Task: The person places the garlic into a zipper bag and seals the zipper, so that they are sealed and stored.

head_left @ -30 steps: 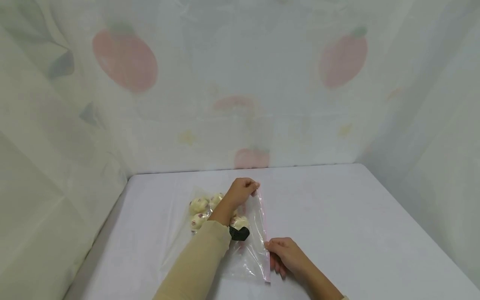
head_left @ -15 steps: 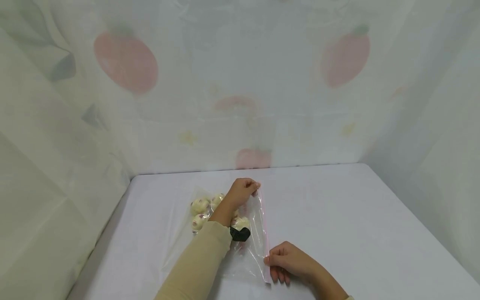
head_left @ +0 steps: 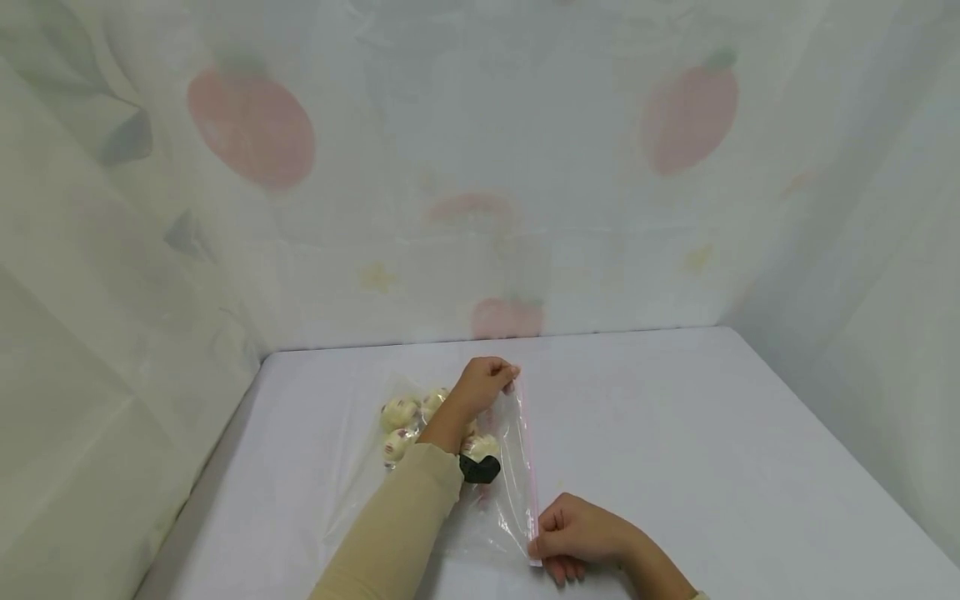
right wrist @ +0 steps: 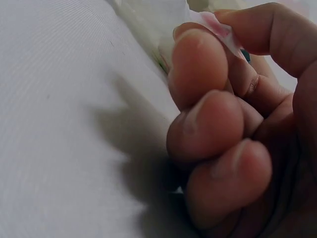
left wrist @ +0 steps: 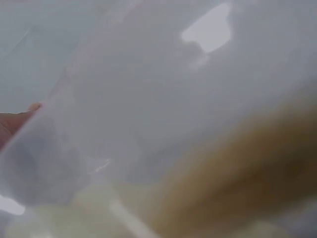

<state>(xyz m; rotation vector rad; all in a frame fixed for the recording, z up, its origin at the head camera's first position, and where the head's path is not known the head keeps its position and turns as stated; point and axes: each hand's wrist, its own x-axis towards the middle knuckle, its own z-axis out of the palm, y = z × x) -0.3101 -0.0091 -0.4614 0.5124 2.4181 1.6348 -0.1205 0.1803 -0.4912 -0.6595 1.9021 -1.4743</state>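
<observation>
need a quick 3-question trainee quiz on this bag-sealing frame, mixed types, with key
1. True or false: the right hand pinches the pink zip strip at the near end of the clear bag.
2. Where does the left hand grip the bag? A) the far end of the strip B) the bag's closed bottom C) nowhere
3. Fill in: the pale round items lie ____ the bag.

Key: 1 true; 2 A; 3 inside
</observation>
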